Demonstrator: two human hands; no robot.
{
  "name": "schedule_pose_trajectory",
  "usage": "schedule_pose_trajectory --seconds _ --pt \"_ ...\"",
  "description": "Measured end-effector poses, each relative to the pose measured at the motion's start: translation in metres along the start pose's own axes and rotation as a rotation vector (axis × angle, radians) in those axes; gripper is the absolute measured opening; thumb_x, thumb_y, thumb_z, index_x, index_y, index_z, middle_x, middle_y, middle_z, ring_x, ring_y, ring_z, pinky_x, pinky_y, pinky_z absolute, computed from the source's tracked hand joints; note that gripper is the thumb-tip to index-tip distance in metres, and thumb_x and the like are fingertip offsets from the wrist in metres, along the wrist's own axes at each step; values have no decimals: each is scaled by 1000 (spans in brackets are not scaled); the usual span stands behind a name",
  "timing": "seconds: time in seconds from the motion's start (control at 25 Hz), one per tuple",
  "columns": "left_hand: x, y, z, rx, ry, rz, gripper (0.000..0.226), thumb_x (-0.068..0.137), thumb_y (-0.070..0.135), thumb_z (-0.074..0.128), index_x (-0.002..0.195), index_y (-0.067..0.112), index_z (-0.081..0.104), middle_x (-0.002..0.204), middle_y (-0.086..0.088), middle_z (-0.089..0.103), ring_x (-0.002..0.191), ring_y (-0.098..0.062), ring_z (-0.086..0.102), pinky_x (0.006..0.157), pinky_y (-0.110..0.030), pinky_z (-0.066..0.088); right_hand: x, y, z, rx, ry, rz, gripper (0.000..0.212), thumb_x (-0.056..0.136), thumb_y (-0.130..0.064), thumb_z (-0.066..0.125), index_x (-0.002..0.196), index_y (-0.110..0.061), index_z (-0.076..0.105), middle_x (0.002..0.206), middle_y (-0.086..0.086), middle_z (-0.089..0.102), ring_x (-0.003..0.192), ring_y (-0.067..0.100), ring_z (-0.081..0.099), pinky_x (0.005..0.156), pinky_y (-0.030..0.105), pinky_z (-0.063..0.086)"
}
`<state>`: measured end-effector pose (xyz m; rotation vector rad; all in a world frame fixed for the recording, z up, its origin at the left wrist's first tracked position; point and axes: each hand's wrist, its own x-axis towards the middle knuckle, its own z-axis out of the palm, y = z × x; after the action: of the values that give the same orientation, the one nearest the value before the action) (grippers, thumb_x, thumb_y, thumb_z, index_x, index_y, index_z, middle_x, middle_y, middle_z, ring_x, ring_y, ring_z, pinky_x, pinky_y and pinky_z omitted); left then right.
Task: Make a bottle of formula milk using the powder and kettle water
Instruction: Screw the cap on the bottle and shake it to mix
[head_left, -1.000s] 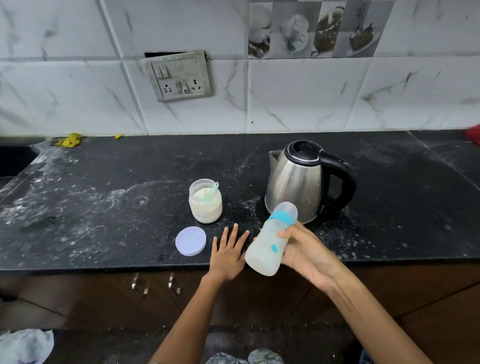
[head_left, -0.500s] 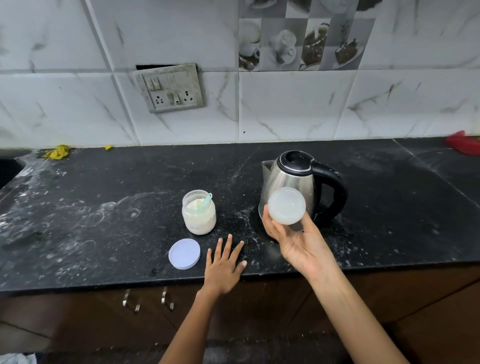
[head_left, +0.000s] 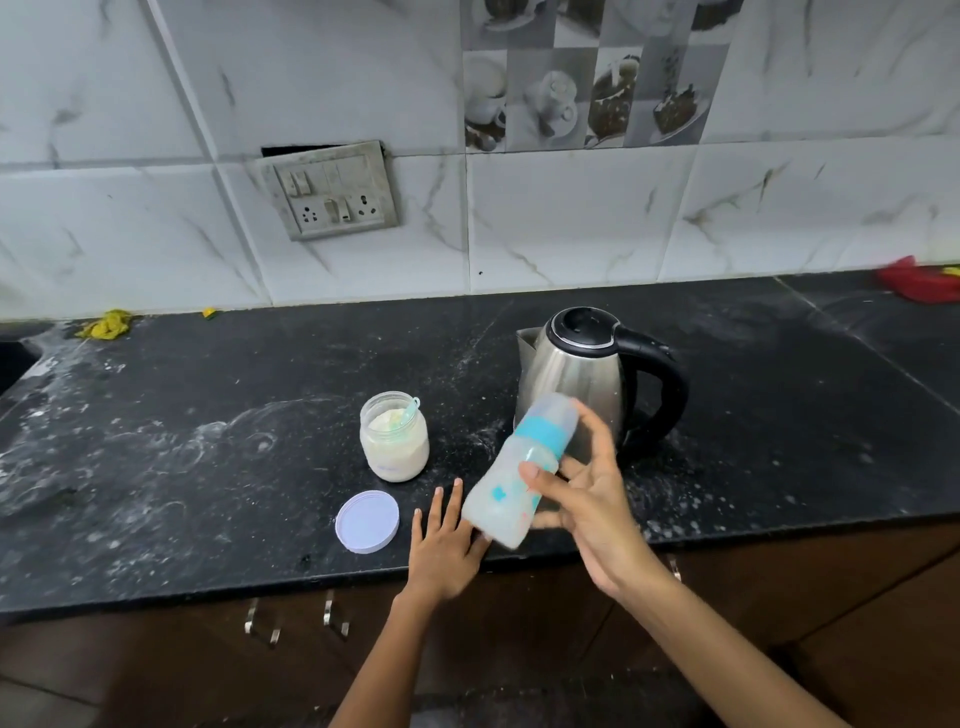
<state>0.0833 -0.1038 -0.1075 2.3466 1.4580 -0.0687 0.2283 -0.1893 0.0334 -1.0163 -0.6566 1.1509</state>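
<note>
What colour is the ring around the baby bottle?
The ring on the baby bottle is turquoise blue, seen in the head view.

The black stone surface (head_left: 218, 467), smeared and dusted with white powder, carries a steel kettle with a black lid and handle (head_left: 571, 379) toward the right; an open glass jar of pale powder with a light blue scoop inside (head_left: 395, 441) stands left of it; a round lilac lid (head_left: 367, 521) lies flat nearer the front edge; a left hand (head_left: 447, 551) rests flat just beside that lid; a yellow scrap (head_left: 106, 325) lies at the back left; a red object (head_left: 917, 283) lies at the far right.
</note>
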Motion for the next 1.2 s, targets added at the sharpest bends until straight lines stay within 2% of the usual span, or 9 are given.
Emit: schedule_pose_trajectory --seconds 0.12,0.24,0.4,0.52,0.68,0.8,0.96,1.04,1.2 --pt "2 1 1 -28 14 6 56 100 46 25 150 34 2 160 4 -12 147 -20 -16 117 -45 -9 7 2 -4 148 111 -43 75 80 -9 68 138 -37 29 125 8 60 106 24 68 73 52 59" --pt "0 -1 1 35 -15 -3 61 100 41 30 151 29 -1 160 3 -10 147 -20 -15 117 -45 -10 0 11 0 -88 -75 33 79 78 -7 74 136 -40 31 125 8 63 107 22 68 72 49 60" --pt "4 0 2 -35 21 7 56 100 47 25 150 34 3 160 5 -11 147 -20 -16 116 -45 -10 18 3 -2 156 123 -37 74 81 -5 69 139 -36 36 118 4 67 106 28 68 75 55 58" --pt "2 -2 4 -26 13 -5 57 100 44 28 151 30 6 161 4 -2 148 -19 -10 116 -44 -12 12 7 4 -51 -25 62 81 77 -3 74 140 -37 37 117 9 70 103 26 70 73 55 59" --pt "4 0 3 -25 31 3 56 100 48 25 150 34 4 160 4 -11 147 -20 -15 117 -45 -8 28 0 -5 203 127 1 76 77 -5 72 139 -35 39 119 7 68 102 30 70 75 55 58" --pt "2 1 2 -41 16 -8 57 100 46 26 151 30 7 161 3 -3 148 -20 -11 116 -44 -10 20 6 -2 -26 -7 57 80 77 -2 74 140 -38 39 117 10 70 104 28 69 74 54 59" --pt "4 0 4 -23 25 5 56 100 48 24 150 36 3 160 4 -12 146 -20 -17 117 -45 -8 30 0 -13 176 128 -31 73 81 1 68 137 -37 41 118 8 68 104 31 69 80 59 56" --pt "2 -1 3 -20 8 -6 57 100 48 24 151 32 4 160 3 -9 147 -20 -16 117 -45 -9 27 6 -10 54 38 23 78 80 2 70 138 -39 40 118 12 69 106 30 68 82 60 55" --pt "3 1 2 -18 9 -7 58 100 47 24 151 29 2 160 2 -11 146 -20 -17 117 -46 -9 26 19 -15 -101 18 -40 80 75 3 75 129 -47 43 118 13 68 104 23 69 80 49 59"
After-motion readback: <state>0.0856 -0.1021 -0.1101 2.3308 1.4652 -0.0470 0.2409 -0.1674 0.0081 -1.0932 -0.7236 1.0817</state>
